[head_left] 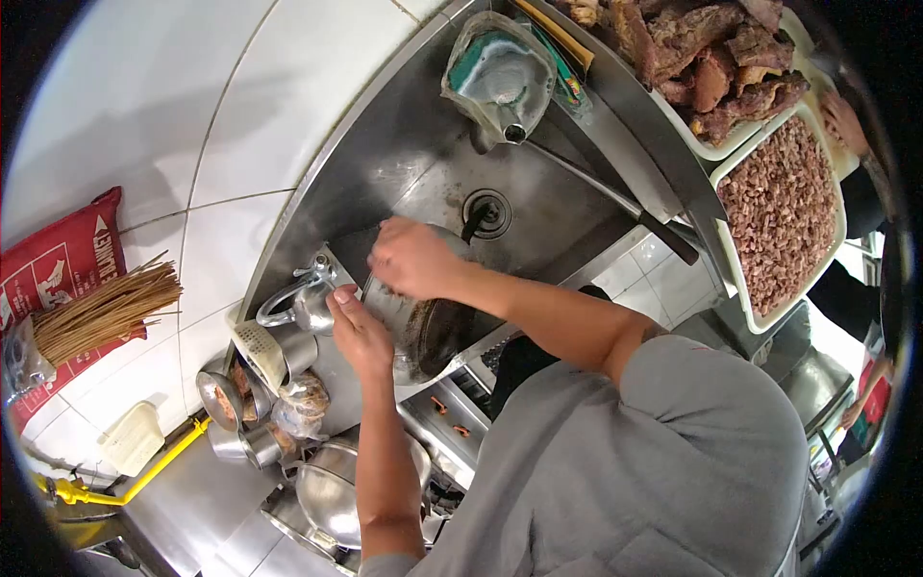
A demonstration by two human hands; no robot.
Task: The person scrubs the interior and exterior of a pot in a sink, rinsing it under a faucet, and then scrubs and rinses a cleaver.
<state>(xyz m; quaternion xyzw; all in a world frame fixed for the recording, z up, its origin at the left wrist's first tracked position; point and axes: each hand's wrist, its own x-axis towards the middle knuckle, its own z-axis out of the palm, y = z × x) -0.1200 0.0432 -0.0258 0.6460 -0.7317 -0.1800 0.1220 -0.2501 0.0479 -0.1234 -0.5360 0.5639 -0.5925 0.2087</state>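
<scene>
A metal pot (437, 337) with a darkened, stained surface sits tilted at the near edge of the steel sink (385, 144). At its left rim is my left hand (363, 332), thumb up and the other fingers partly hidden, gripping the edge. My right hand (413, 260) is closed over the pot's far side, slightly blurred; what its fingers hold, if anything, is hidden. Just left of my left hand stands a shiny metal kettle (310, 303). Beyond the pot, the drain (487, 213) shows in the sink floor.
A long-handled tool (615, 192) lies across the sink near a plastic bag of liquid (500, 77). Trays of chopped meat (779, 212) and meat slabs (711, 58) stand right, beside another person's hand (843, 123). Lidded pots (332, 490) and a yellow pipe (163, 462) are lower left.
</scene>
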